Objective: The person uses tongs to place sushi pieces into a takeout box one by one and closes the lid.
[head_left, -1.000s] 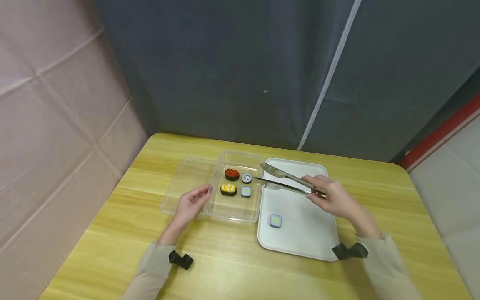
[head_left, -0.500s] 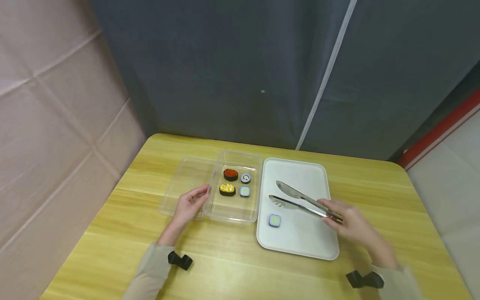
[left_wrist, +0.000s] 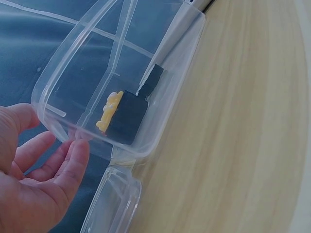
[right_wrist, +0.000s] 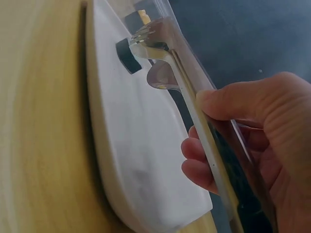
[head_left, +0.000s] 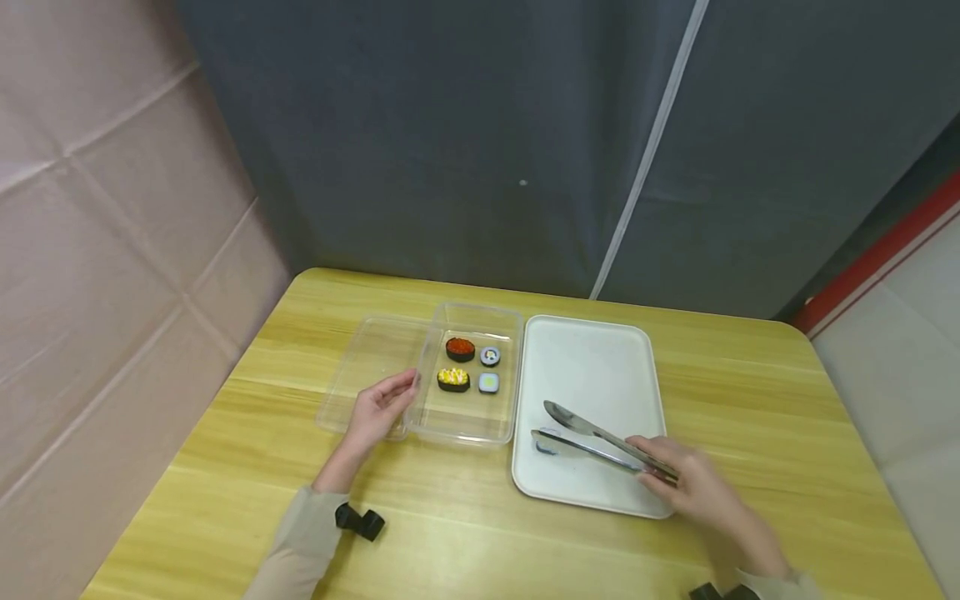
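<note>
Right hand [head_left: 693, 487] grips the tongs [head_left: 592, 440] with tips around the sushi roll [right_wrist: 127, 55] at the lower middle of the white tray [head_left: 592, 367], left hand [head_left: 378, 408] relaxed against the clear box [head_left: 468, 429], so a loose or off-centre pinch could probably make that roll squirt away.

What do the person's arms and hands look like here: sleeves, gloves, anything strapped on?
Both hands, the left hand and the right hand, are bare, with no gloves and no rings visible. Both arms wear long beige sleeves. A small black device sits at the left wrist; another black one shows at the right cuff.
</note>
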